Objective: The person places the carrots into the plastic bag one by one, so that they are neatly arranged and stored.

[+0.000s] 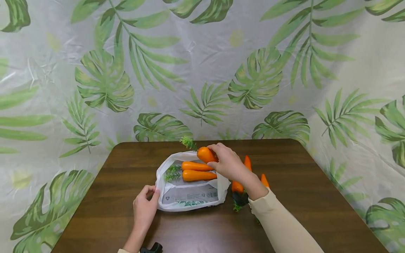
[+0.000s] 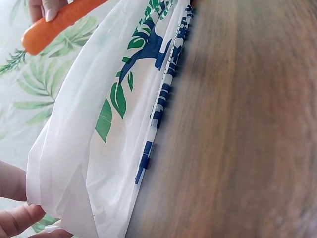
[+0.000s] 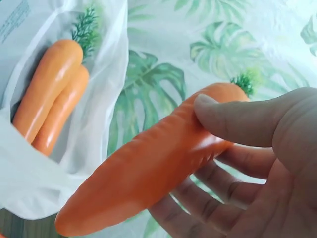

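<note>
A white plastic bag [image 1: 223,191] lies on the table with its mouth held wide. My left hand [image 1: 146,205] pinches the bag's left rim between thumb and fingers, as the left wrist view also shows. Inside the bag, two orange carrots [image 1: 197,175] with green feathery tops lie side by side. Over the bag's far right edge, my right hand [image 1: 228,162] grips another carrot [image 3: 148,158]. Its thumb [image 3: 233,119] presses on the thick end near the leafy top, fingers beneath, and the tapered tip points away from the palm.
Several more carrots [image 1: 237,187] lie right of the bag, partly behind the right forearm. The dark wooden table [image 1: 316,211] meets a leaf-patterned sheet [image 1: 202,70] at the back. A black strap-like object [image 1: 152,248] shows by the left wrist.
</note>
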### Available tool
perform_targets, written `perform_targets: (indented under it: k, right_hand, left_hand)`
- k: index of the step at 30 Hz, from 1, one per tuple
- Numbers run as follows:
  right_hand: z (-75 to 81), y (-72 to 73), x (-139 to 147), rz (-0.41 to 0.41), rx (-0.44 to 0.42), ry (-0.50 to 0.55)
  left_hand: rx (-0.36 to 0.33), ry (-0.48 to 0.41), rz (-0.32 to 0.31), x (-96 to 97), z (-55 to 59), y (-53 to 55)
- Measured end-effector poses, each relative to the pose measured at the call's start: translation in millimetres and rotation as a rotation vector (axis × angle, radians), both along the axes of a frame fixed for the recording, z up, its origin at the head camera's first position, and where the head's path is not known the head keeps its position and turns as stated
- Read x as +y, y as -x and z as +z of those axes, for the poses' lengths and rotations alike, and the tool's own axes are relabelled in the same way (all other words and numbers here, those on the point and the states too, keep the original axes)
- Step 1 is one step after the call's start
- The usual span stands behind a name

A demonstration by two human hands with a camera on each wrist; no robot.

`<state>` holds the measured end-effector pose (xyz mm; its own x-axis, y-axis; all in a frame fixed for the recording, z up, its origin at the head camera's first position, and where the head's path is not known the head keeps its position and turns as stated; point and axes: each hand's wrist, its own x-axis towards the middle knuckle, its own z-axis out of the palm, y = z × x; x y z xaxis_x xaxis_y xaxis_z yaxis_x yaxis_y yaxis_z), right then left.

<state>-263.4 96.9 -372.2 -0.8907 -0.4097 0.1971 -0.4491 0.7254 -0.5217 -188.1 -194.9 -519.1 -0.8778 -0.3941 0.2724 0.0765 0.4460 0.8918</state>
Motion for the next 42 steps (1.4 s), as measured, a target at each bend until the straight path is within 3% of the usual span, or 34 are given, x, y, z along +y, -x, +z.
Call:
perform_targets:
  k: [5, 11, 19, 24, 35, 42]
  right_hand:
    - [-2.6, 6.0, -10, 0.078, -0.051, 0.046]
    - [-17.7, 15.6, -20, 0.198, -0.092, 0.095]
    - [-36.3, 22.1, -30, 0.255, -0.121, 0.064]
    - [-48.0, 28.2, -34, 0.321, -0.093, 0.045]
    - [-73.4, 31.6, -43, 0.325, -0.018, -0.213]
    - [-80.2, 29.2, -48, 0.318, 0.001, -0.331]
  left_hand:
    - [-0.013, -0.006, -0.01, 0.9, 0.9, 0.6]
    - [-0.015, 0.003, -0.002, 1.5, 0.1, 0.6]
    - [-0.019, 0.004, -0.008, 0.2, -0.3, 0.5]
    - [-0.013, 0.001, -0.007, -0.2, 0.5, 1.6]
    - [0.017, 0.003, 0.015, 0.1, 1.8, 1.2]
    - [0.015, 0.004, 0.023, 0.4, 0.3, 1.1]
